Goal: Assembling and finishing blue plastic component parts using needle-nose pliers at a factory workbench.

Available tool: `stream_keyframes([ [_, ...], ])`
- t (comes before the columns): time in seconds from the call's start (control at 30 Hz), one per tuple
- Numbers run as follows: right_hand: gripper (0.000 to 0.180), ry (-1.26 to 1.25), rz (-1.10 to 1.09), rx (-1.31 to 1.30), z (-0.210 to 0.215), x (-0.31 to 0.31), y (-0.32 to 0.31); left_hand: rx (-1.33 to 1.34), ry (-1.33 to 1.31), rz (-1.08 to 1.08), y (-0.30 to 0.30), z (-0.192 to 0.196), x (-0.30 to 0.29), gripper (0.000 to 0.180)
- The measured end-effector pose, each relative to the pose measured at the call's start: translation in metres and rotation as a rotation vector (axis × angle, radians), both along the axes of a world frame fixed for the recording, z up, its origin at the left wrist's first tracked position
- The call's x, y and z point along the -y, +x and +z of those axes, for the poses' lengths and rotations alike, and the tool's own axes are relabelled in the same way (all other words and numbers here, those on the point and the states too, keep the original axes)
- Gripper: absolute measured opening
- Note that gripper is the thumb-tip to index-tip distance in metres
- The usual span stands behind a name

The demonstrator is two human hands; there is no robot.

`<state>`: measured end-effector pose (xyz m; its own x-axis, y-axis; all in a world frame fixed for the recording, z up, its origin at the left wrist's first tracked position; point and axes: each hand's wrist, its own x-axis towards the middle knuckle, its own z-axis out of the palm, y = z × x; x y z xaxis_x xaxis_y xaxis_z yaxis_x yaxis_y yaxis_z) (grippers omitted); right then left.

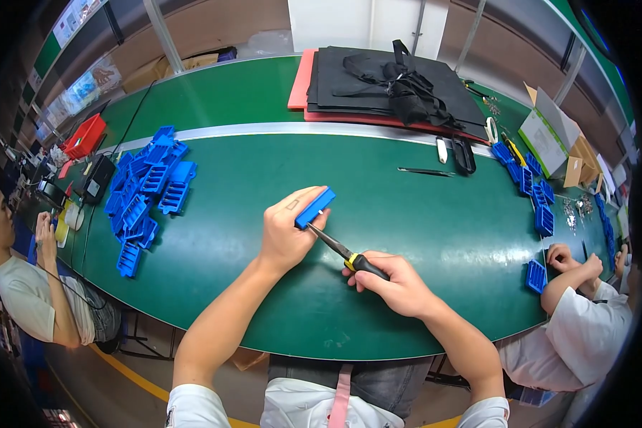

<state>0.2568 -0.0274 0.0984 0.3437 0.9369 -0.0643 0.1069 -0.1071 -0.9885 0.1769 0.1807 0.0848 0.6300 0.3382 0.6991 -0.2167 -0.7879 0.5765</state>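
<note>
Over the middle of the green table, my left hand (287,227) is closed round a blue plastic case (315,207), held tilted with one long side up. My right hand (399,284) grips a pair of needle-nose pliers (337,246) by their black and yellow handles. The tapered metal jaws reach to the near end of the blue case, beside my left fingers. A small light-coloured piece (321,212) shows at the case's edge; I cannot make out what it is. Whether the jaws pinch anything is too small to tell.
Blue slotted cases (139,196) lie heaped at the left, with more (538,192) along the right. Black sheets (399,85) with a strap bag lie at the back, near tweezers (426,172). Co-workers sit at the left (32,278) and right (585,321). An open carton (546,135) stands far right.
</note>
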Motion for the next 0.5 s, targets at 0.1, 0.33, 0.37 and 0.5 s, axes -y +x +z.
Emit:
stream_keyframes([
  [0.1,0.018,0.027,0.003,0.027,-0.004,0.002,0.001,-0.014,-0.014,0.002,0.001,0.0,0.001,0.032],
  [0.33,0.023,0.086,-0.014,0.143,-0.009,0.001,0.0,-0.023,0.054,0.009,0.001,-0.004,-0.002,0.033],
  [0.37,0.023,0.054,-0.011,0.135,-0.008,0.001,0.0,-0.024,0.081,0.007,0.002,-0.005,-0.003,0.034],
  [0.5,0.025,-0.057,-0.012,0.082,0.0,0.004,-0.004,-0.059,0.183,-0.023,0.003,-0.002,-0.012,0.036],
])
